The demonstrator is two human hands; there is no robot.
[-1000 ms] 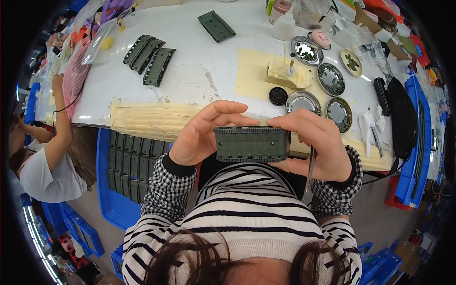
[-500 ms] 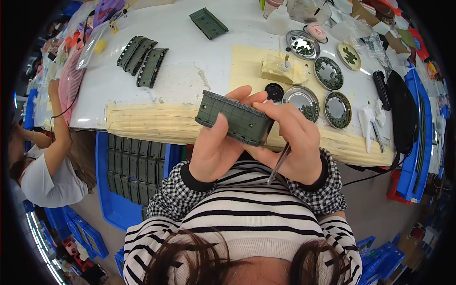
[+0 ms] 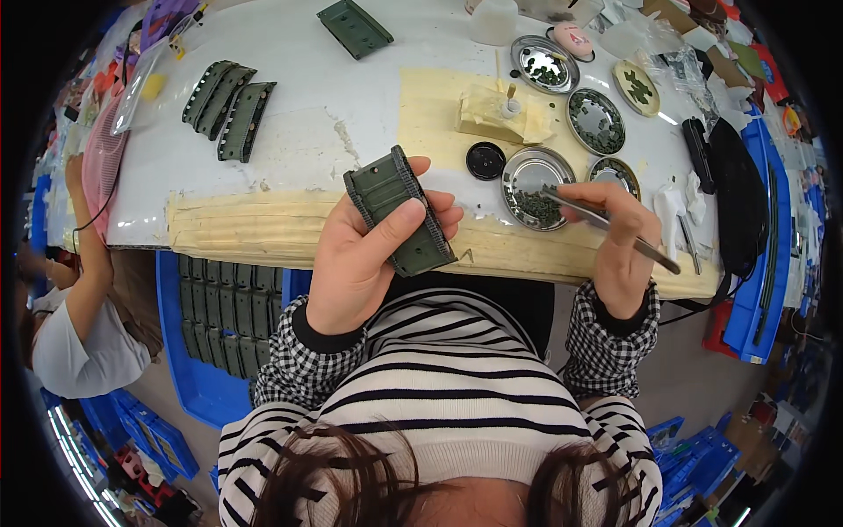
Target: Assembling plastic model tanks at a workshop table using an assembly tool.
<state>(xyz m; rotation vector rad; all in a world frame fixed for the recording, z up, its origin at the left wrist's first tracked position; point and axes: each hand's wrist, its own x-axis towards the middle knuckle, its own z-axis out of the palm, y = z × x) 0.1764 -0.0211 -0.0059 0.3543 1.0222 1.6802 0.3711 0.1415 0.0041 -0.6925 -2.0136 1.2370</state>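
My left hand (image 3: 351, 255) is closed round a dark green, ribbed plastic model part (image 3: 386, 204), its thumb lying across the front. The part is held tilted above the table's front edge. My right hand (image 3: 619, 233) grips metal tweezers (image 3: 623, 237), whose tips reach over a round metal dish (image 3: 510, 213) of small dark green pieces (image 3: 534, 207). Whether the tips hold a piece is too small to tell. Beside that dish lies a round black lid (image 3: 486, 161). A yellowish taped block (image 3: 500, 119) with a small nozzle-like top sits behind it.
More dishes of green pieces stand at the right, including a metal dish (image 3: 572, 132). Several similar green parts (image 3: 243, 123) lie at the left, another (image 3: 354, 28) at the back. Below the table, a blue crate (image 3: 189, 386) holds rows of them. Another person's arm (image 3: 92, 237) is at far left.
My right hand has left the green part and moved right, bringing the tweezers over the dish. My left hand alone now holds the part, turned more upright.
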